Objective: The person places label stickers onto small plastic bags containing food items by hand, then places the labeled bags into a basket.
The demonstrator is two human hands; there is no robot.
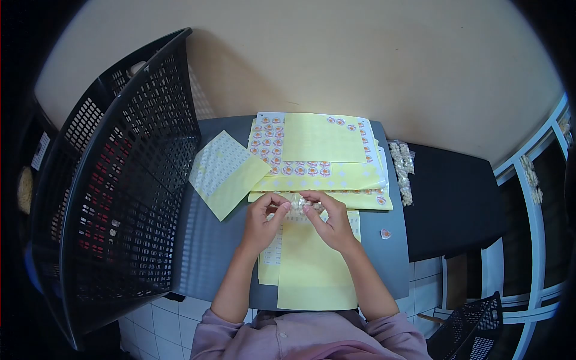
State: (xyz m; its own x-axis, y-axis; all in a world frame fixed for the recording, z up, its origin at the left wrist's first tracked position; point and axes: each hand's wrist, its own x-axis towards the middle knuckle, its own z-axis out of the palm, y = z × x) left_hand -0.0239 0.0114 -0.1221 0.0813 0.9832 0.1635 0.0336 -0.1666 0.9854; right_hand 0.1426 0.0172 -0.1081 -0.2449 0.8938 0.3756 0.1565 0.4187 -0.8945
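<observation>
Both hands hold a small clear plastic bag of pale, roundish pieces above the desk. My left hand pinches its left side between thumb and fingers. Closed on the right side is my right hand, its thumb pressed against the plastic. Directly beneath lie yellow backing sheets, partly covering a sheet with small printed labels. Just beyond the hands is a stack of sticker sheets with round orange-and-white stickers, and a yellow sheet rests on top.
A large black plastic basket stands along the desk's left side. Near it lies a tilted label sheet. One loose sticker is on the grey desk. Filled bags sit on a black surface at right.
</observation>
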